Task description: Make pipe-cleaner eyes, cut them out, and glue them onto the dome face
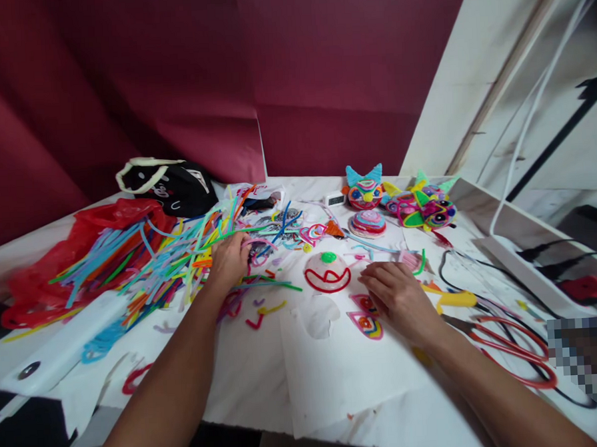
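My left hand (229, 259) reaches into a heap of coloured pipe cleaners (150, 261) on the white table (266, 378); its fingers curl among the strands, and what they grip is hidden. My right hand (395, 292) rests palm down on the paper, fingers stretched out, holding nothing. Between the hands sits a white dome with a green top and a red pipe-cleaner outline (327, 273). A small multicoloured triangle piece (367, 324) lies just below my right hand.
Red-handled scissors (510, 352) and a yellow-handled tool (455, 300) lie at the right. Finished pipe-cleaner heads (365, 188) (428, 209) stand at the back. A black bag (174, 185), red plastic bag (113, 216), power strip (518, 259) and cables surround the table.
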The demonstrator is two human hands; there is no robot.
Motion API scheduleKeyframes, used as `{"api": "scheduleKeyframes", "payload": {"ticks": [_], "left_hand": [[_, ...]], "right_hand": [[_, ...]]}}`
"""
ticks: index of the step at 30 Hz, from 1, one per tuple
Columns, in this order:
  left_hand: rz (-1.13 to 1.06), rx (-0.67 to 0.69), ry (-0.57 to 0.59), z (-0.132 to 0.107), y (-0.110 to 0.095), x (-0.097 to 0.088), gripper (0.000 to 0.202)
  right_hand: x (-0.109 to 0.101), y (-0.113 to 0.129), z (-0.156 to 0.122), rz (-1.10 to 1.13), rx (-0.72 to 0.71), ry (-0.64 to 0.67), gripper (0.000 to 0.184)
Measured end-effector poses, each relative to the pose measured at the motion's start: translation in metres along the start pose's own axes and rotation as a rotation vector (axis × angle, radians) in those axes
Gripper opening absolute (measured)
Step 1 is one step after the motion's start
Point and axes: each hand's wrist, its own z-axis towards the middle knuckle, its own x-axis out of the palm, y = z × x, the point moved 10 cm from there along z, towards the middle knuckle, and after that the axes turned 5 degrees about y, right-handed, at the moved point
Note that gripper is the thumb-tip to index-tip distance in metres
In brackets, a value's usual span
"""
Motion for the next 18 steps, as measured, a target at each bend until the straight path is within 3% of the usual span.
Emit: {"api": "scheduleKeyframes", "payload": {"ticks": [4,9,18], "left_hand": [[-0.024,0.116,-0.064,-0.008,-0.032,-0.003,0.04],[-0.023,0.305,-0.002,-0.014,-0.067,0.004,0.023],[0.037,0.335,0.118,-0.016,-0.06,0.034,0.022]], "right_hand": [[0.001,0.0,0.0,-0.005,0.005,0.023,0.02],[0.001,-0.001,0.0,-0.015,0.012,0.027,0.019],[0.0,-0.001,0.001,-0.016,0.02,0.042,0.018]]}}
